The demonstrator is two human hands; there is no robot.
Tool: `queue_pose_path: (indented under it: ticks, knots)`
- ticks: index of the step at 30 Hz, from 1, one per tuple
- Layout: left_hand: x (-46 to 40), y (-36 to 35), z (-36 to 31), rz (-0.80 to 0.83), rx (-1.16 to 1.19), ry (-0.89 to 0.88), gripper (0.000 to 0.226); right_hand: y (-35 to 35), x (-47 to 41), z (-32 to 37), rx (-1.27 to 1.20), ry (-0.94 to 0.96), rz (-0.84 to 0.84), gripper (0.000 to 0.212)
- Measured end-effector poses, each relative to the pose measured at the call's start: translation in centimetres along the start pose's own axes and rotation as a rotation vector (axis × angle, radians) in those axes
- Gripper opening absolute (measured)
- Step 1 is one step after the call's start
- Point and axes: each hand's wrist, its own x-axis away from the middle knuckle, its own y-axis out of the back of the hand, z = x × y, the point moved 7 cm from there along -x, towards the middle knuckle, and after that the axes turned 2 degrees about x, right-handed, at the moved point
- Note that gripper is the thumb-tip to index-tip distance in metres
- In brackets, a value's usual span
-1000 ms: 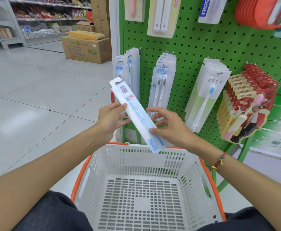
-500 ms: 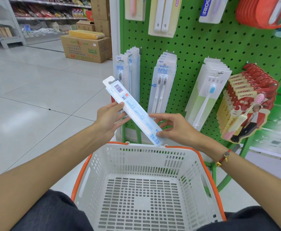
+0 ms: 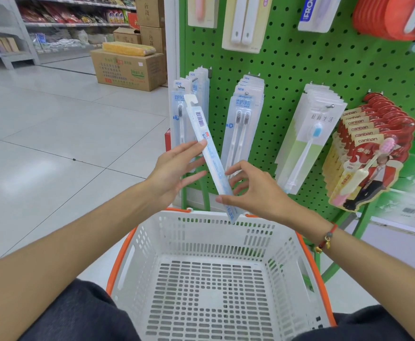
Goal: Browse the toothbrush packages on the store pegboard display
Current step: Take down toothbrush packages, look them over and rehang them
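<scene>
**Entry: Toothbrush aisle, one package out for inspection**

1. Pegboard (image 3: 300, 70). Green, perforated, upright, filling twelve to three o'clock of the view. Hooks carry stacked packs so that each front face can be read.
2. Shopping basket (image 3: 285, 254). White mesh, orange rim, at six o'clock below both hands; nothing lies in it. Likely kept there to receive a choice.
3. Hanging stock. Red canban cards (image 3: 371, 153) at three o'clock; single blue-head packs (image 3: 307, 143) beside them; twin-brush packs (image 3: 243, 124) nearer centre; slim packs (image 3: 178, 119) at the board's left edge.
4. Toothbrush package (image 3: 205, 146). Slim, clear, off its hook, at centre, tilted with hang tab toward eleven o'clock and foot toward five o'clock. Barcode side faces the viewer, probably turned for reading.
5. Left hand (image 3: 174, 171). Fingers extended, tips steadying the package's middle from nine o'clock.
6. Right hand (image 3: 255, 190). Thumb and fingers pinch the package's lower part.
</scene>
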Motion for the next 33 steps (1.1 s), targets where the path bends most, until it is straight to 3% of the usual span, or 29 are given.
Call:
queue_pose_path:
  ticks: [4,8,13,15,17,23,28,33]
  knots:
    - [-0.2,0.3,0.0,0.074,-0.117,0.056,0.073,-1.1,0.5,-0.2,-0.32,-0.052,0.223,0.054]
    - [0.0,-0.4,-0.3,0.142,-0.197,-0.011,0.052,-1.5,0.6,-0.8,-0.342,-0.055,0.3,0.049]
    - [-0.3,0.3,-1.2,0.056,-0.314,-0.1,0.083,-1.6,0.5,-0.7,-0.314,-0.018,0.389,0.046]
    - [-0.1,0.7,-1.9,-0.011,-0.357,-0.169,0.072,-1.0,0.5,-0.3,-0.215,0.006,0.406,0.049]
    - [0.1,0.9,-2.5,-0.053,-0.394,-0.229,0.062,0.9,0.0,0.2,-0.2,0.009,0.294,0.044]
    - [-0.1,1.7,-3.6,-0.203,-0.566,-0.3,0.059,5.7,-2.4,4.4,-0.259,0.003,-0.182,0.033]
    - [-0.7,1.3,-4.7,-0.255,-0.711,-0.349,0.061,5.7,-4.2,8.6,-0.015,0.04,-0.27,0.045]
    - [-1.6,0.9,-6.2,-0.301,-0.744,-0.41,0.06,6.8,-6.1,9.8,0.084,0.08,-0.478,0.027]
